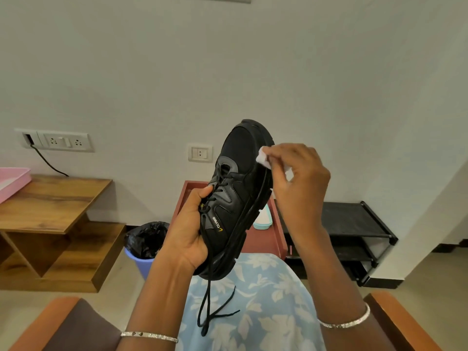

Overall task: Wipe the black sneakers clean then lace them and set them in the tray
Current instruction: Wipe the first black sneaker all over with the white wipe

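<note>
"Where is the shoe sitting?"

"Nowhere. The black sneaker (235,188) is hanging in the air over the person's lap, toe tilting up and away."

"Who is holding it?"

"The left hand (188,231) is gripping the heel end, fingers curling round it, thumb lying by the eyelets. The right hand (301,178) is pinching a white wipe (263,158) and pressing it against the sole edge near the toe."

"And the laces?"

"The lace ends (204,330) are dangling loose. The pink tray (12,181) is lying well apart, on the wooden table (58,196) at the left."
</note>
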### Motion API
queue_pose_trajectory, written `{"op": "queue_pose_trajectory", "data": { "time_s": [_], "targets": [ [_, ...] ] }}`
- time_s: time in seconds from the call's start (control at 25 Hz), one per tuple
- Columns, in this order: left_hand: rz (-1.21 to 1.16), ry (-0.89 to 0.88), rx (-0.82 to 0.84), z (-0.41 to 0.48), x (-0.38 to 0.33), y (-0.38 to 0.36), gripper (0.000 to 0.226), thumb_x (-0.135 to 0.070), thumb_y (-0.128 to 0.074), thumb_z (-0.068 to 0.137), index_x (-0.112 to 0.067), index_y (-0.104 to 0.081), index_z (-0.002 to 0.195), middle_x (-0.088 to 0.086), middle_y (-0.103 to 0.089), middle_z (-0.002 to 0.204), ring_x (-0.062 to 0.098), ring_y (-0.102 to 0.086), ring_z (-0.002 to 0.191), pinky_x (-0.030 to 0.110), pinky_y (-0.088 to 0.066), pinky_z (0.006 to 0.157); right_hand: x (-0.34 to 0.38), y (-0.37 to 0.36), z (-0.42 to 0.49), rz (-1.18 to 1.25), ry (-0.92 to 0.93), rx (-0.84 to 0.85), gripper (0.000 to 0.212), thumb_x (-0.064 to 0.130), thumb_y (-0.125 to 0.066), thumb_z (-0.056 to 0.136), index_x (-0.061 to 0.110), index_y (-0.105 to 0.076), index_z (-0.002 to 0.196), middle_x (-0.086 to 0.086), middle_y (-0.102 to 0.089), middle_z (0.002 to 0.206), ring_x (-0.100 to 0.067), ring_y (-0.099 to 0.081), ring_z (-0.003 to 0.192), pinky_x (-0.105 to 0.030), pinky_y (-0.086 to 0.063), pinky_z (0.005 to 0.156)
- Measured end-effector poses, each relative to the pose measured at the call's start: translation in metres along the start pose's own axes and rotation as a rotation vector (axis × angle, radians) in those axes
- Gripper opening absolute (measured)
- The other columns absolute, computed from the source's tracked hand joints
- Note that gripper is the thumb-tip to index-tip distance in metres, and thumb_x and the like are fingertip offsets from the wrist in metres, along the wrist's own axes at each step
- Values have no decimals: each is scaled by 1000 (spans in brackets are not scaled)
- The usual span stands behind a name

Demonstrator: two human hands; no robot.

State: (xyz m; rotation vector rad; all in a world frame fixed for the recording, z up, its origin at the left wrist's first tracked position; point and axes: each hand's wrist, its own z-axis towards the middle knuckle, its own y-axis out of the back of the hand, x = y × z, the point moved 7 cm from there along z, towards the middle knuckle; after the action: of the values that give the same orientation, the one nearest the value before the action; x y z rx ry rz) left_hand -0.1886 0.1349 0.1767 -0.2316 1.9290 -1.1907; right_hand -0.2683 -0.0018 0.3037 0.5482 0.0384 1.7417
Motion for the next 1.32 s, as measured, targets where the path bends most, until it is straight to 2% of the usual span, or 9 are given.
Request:
{"op": "queue_pose_trajectory", "data": {
  "time_s": [0.12,0.32,0.48,0.6,0.76,0.88,1.04,1.12,1.32],
  "targets": [
    [12,-26,-19,-2,-3,0,36,-33,-62,89,-11,-73,115,16,-72,108,32,-70,94,55,-42,108,1,0,-11,19,-9,-39,17,11,-71,90,9,-76,106,-5,-73,104,-18,-65,97,-6,-42,85],
    [17,-63,-25,-4,-9,0,36,-36,-59,91,-9,-77,106,16,-74,101,31,-72,86,47,-58,87,19,-10,-78,53,48,-6,23,18,-63,93,7,-75,109,-5,-72,106,-18,-65,101,-21,-53,91],
    [100,-47,-41,-4,-6,2,43,-35,-65,88,-9,-70,122,18,-72,109,35,-68,93,59,-40,108,9,1,-26,31,32,-73,17,11,-68,89,7,-76,104,-6,-72,102,-18,-64,95,-7,-44,88],
    [170,-50,-41,-3,-5,4,35,-34,-67,85,-11,-74,111,19,-72,106,36,-68,90,60,-40,107,1,15,8,-7,21,-157,15,8,-71,90,8,-76,103,-5,-73,101,-19,-66,93,-8,-45,83],
    [119,-39,-18,-3,-5,3,45,-37,-65,86,-10,-69,123,18,-70,114,37,-65,101,60,-37,110,6,12,-33,32,43,-176,18,3,-72,89,5,-75,107,-6,-73,105,-18,-66,99,-19,-52,88],
    [87,-50,0,-5,-7,-1,35,-38,-61,89,-11,-77,105,17,-73,102,33,-69,91,55,-42,107,12,0,-82,55,76,-114,19,5,-72,88,2,-75,107,-9,-73,108,-19,-66,103,-31,-56,88],
    [82,-26,-15,-3,-4,2,43,-35,-64,87,-9,-71,120,18,-72,107,35,-67,95,60,-37,110,7,3,-50,29,81,-128,18,5,-71,88,4,-75,105,-9,-73,103,-18,-65,98,-13,-48,93],
    [110,-3,-23,-2,-1,4,44,-34,-65,86,-9,-69,122,19,-71,109,36,-67,96,60,-36,111,3,11,-17,13,55,-162,17,11,-65,91,6,-76,103,-7,-73,102,-19,-65,95,-8,-44,89],
    [104,-24,-13,-3,-2,1,31,-34,-64,87,-13,-74,107,15,-73,102,33,-69,90,57,-41,108,4,14,-23,23,52,-190,21,14,-61,94,5,-76,107,-7,-73,106,-18,-65,99,-16,-51,89]
  ]
}}
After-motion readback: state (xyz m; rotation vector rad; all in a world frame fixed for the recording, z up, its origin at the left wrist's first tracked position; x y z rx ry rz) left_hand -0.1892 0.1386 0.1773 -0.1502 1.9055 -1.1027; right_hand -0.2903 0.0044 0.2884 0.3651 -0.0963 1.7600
